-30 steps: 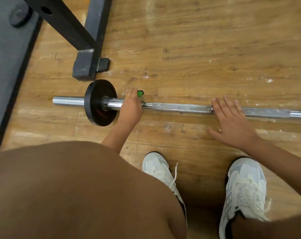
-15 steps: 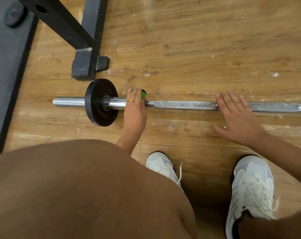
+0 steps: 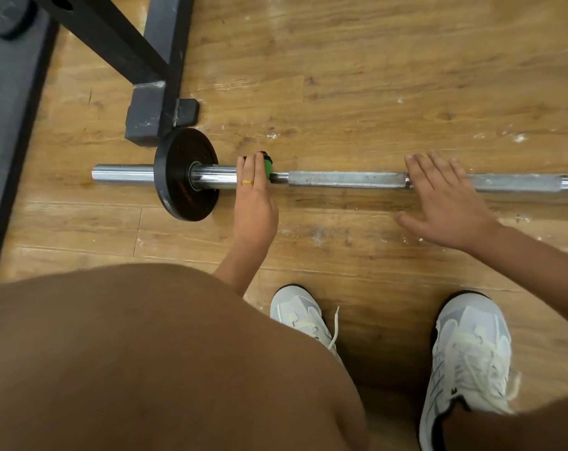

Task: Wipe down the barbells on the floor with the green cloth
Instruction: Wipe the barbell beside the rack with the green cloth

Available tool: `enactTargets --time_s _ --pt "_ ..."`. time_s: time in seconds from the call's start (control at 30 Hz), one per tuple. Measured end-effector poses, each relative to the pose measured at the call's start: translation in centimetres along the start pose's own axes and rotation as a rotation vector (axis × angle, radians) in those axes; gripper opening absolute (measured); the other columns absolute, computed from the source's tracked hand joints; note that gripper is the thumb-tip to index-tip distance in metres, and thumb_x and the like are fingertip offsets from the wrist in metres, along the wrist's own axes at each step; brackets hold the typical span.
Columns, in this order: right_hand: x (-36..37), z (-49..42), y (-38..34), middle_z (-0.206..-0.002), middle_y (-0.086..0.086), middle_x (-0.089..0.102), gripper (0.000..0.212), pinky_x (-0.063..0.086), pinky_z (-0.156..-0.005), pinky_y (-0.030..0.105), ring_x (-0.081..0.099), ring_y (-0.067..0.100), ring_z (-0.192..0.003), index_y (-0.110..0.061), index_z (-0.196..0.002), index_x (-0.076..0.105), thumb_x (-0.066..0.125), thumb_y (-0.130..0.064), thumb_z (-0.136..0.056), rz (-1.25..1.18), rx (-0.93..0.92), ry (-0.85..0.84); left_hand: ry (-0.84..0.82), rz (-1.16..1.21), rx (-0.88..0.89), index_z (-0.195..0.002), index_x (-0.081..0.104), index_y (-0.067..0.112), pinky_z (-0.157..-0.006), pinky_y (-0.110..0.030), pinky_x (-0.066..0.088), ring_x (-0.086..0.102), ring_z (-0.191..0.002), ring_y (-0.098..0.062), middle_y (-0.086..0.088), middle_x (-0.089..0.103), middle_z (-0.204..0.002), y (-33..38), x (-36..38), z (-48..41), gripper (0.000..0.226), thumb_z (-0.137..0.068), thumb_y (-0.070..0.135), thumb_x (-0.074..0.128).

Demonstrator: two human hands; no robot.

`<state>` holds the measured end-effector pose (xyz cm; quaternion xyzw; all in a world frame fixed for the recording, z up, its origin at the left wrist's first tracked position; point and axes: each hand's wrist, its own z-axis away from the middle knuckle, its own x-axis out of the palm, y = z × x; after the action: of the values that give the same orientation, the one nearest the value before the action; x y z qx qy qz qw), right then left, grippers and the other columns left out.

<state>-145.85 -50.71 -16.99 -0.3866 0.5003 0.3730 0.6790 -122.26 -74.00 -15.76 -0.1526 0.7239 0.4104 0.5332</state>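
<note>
the long chrome steel barbell (image 3: 347, 180) lies flat on the worn wooden plank floor (image 3: 373, 76) and runs out of view at the right edge, so its far end is cut off. the green cloth (image 3: 268, 167) is almost wholly hidden: only a small bunched bit shows beside the left hand (image 3: 255, 203), on the bar just right of the black round weight plate (image 3: 178, 203). a broad brown-clothed leg (image 3: 146, 353) fills the lower left and covers the left forearm. the black metal rack frame (image 3: 152, 102) and the grey rubber mat (image 3: 6, 109) are both cut off at the top and left.

the left fingers (image 3: 250, 167) lie close together, curved over the top of the bar with the cloth pinned beneath them; a thin gold ring (image 3: 247, 182) sits on one. the thumb is out of sight, so whether it wraps under the bar cannot be told. the right hand (image 3: 448, 209) is released, its fingers (image 3: 439, 167) straight and slightly spread across the rough knurled section of the bar, the thumb pointing left over the floor.

two white laced sneakers (image 3: 471, 346) stand on the floor near the bar. any marking on the plate's face is too dim to read.
</note>
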Motion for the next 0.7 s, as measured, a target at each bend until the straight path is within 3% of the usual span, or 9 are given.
enactTargets --time_s 0.13,0.3,0.47,0.63,0.7 --pt "-0.3 -0.9 0.5 -0.166 0.012 0.016 0.100 -0.004 -0.124 0.044 0.003 0.027 -0.154 -0.009 -0.160 0.005 0.028 -0.068 -0.082 -0.004 -0.003 -0.006 0.011 -0.006 0.043 -0.158 0.017 -0.003 -0.127 -0.037 0.012 0.006 -0.156 -0.035 -0.017 0.013 -0.167 -0.8 0.7 2.1 0.071 -0.092 -0.020 0.037" --pt "-0.4 -2.2 1.3 -0.166 0.011 0.015 0.105 -0.005 -0.123 0.041 0.004 0.026 -0.155 -0.011 -0.160 0.003 0.026 -0.071 -0.077 -0.004 -0.010 -0.026 -0.072 -0.044 0.182 -0.158 0.021 0.001 -0.125 -0.047 0.021 0.009 -0.155 -0.033 -0.014 0.017 -0.167 -3.0 -0.1 -2.3 0.063 -0.098 -0.009 0.038" --pt "-0.9 -3.5 1.7 -0.166 0.011 0.015 0.108 -0.006 -0.123 0.040 0.002 0.026 -0.155 -0.009 -0.160 0.003 0.027 -0.071 -0.074 -0.013 0.006 -0.026 -0.023 -0.077 0.111 -0.159 0.017 0.002 -0.125 -0.043 0.021 0.005 -0.156 -0.032 -0.012 0.011 -0.168 -1.1 0.9 -1.6 0.071 -0.093 -0.018 0.036" --pt "-1.0 -4.0 2.0 -0.166 0.012 0.014 0.101 -0.004 -0.124 0.042 0.000 0.026 -0.155 -0.009 -0.160 0.002 0.053 -0.059 -0.089 -0.004 0.008 -0.012 -0.027 -0.054 0.117 -0.158 0.022 0.001 -0.126 -0.036 0.015 0.007 -0.156 -0.033 -0.013 0.015 -0.168 -0.9 0.5 -4.7 0.060 -0.100 -0.008 0.037" --pt "-1.4 -4.5 2.2 -0.167 0.011 0.012 0.102 -0.004 -0.124 0.041 -0.001 0.025 -0.155 -0.010 -0.160 0.000 0.055 -0.057 -0.088 0.006 0.005 -0.032 -0.012 -0.076 0.095 -0.158 0.023 0.002 -0.126 -0.028 0.005 0.008 -0.155 -0.033 -0.012 0.018 -0.167 -1.0 0.7 -6.4 0.058 -0.102 -0.006 0.038"
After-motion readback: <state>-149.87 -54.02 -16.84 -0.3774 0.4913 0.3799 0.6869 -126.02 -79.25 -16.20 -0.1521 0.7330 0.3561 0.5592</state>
